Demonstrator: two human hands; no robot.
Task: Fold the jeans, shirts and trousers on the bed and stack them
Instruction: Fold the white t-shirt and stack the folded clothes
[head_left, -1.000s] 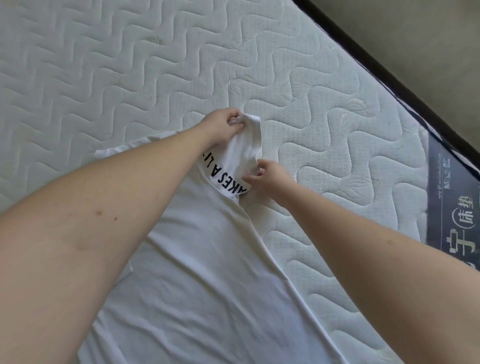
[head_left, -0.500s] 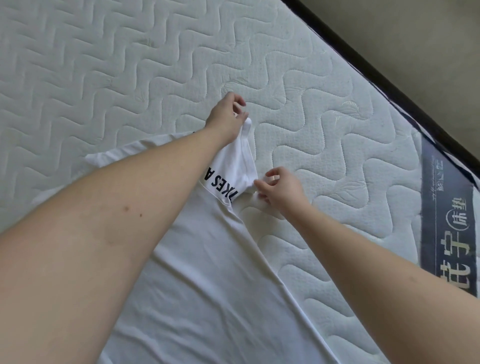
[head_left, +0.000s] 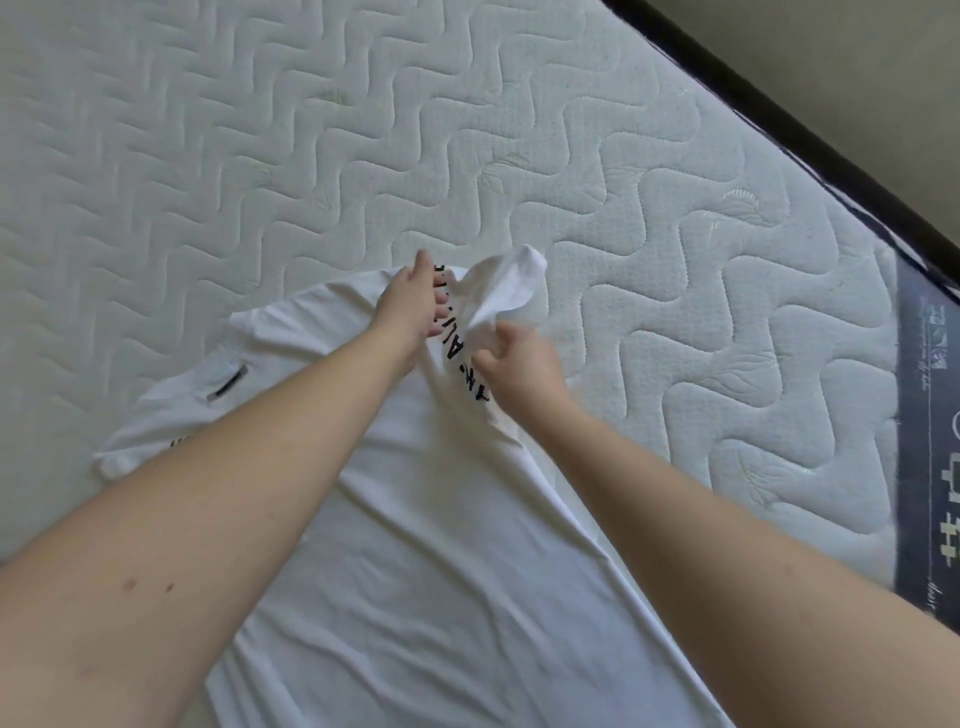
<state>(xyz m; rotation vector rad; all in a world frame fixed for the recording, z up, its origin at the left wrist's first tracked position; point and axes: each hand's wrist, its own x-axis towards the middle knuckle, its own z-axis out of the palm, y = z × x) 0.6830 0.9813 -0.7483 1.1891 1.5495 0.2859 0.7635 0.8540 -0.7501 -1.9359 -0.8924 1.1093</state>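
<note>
I count one garment in my view: a single white T-shirt (head_left: 415, 545), spread on the mattress (head_left: 260, 156) of the bed and running from the bottom edge of the frame up toward the middle. No jeans or trousers show in this view. Taking the T-shirt as my landmark, everything else sits around it.

I see two hands, both at the shirt's far end. My left hand (head_left: 410, 301) lies flat on the shoulder area with its fingers straight and spread, pressing the fabric down onto the mattress; that grip is open, holding nothing. Just to its right, my right hand (head_left: 519, 358) has its fingers and thumb curled around the right sleeve (head_left: 509, 291), so that grip is closed on cloth. The sleeve is lifted off the shirt body and bunched, rising up and away from the hand toward the far right.

Between the two hands runs one line of black printed lettering (head_left: 462, 353) on the shirt, too creased to read. Left of the left forearm I can see one small dark neck label (head_left: 228, 387) near the collar, and beyond it the other sleeve (head_left: 130, 447), lying flat on the mattress at the shirt's left side.

To the right of the shirt, well apart from it, the mattress carries one dark blue brand panel (head_left: 930, 441) along its edge, and a dark bed frame rail (head_left: 779, 130) borders that side.
</note>
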